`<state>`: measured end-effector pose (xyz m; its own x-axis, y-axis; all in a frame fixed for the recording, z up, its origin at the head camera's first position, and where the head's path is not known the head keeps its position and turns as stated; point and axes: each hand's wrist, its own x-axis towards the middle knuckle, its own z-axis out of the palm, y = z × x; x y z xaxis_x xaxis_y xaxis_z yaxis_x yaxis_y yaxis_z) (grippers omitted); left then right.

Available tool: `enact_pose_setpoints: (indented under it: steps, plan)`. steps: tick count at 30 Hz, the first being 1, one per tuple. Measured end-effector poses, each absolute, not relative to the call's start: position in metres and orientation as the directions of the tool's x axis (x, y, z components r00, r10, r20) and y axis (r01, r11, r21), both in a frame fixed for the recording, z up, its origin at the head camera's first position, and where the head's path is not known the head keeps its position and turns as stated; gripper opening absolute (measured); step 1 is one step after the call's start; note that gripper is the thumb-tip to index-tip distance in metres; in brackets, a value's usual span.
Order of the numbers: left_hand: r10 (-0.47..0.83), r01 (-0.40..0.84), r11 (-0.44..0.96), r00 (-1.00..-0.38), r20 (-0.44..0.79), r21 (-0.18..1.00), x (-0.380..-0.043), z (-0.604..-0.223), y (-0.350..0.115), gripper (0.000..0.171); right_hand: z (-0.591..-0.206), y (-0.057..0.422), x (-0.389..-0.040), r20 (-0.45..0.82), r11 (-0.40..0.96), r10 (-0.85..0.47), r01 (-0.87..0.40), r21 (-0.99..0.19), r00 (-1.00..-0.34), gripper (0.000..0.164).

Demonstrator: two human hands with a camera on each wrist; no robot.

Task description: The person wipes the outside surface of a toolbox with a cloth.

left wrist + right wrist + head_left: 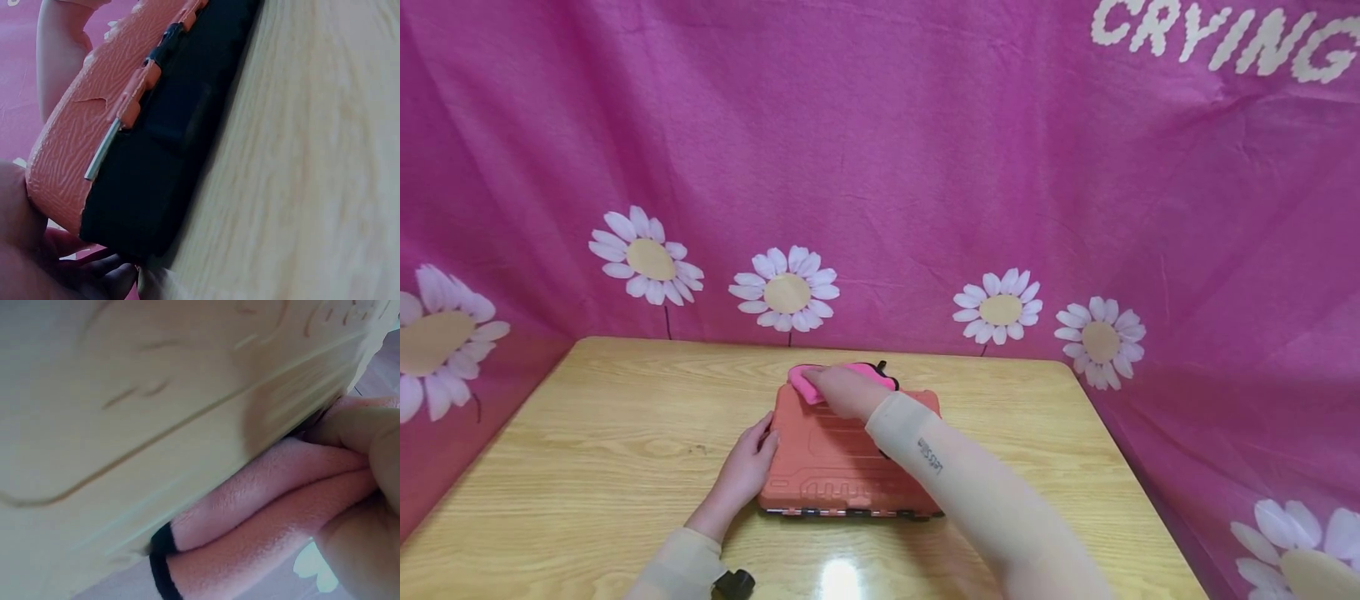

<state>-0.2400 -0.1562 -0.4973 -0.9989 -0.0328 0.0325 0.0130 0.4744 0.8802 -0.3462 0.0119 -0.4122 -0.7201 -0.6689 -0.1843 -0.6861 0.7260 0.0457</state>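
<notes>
An orange hard plastic case [820,458] with a black lower half lies closed on the table, its hinge side towards me. My left hand [748,458] grips its left side; in the left wrist view, fingers [106,269] curl at the case's lower corner. At the far edge of the lid, my right hand [842,390] holds a folded pink cloth [874,375] with black edging. The right wrist view shows that cloth [262,500] pinched between thumb and fingers against the case's edge. My right forearm hides part of the lid's right side.
The case stands near the middle of a light wooden table [625,433]. Behind and on both sides hangs a magenta fabric [887,150] printed with daisies. A small black device [734,585] sits at my left wrist.
</notes>
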Motion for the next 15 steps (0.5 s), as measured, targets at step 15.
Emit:
enact_pose_setpoints:
  steps: [15]
  plan:
    - [-0.041,-0.015,0.486,-0.999,0.006,0.874,-0.239,-0.495,-0.155,0.053,-0.407,0.044,-0.352,-0.228,0.795,-0.601,-0.601,-0.076,-0.766,0.051]
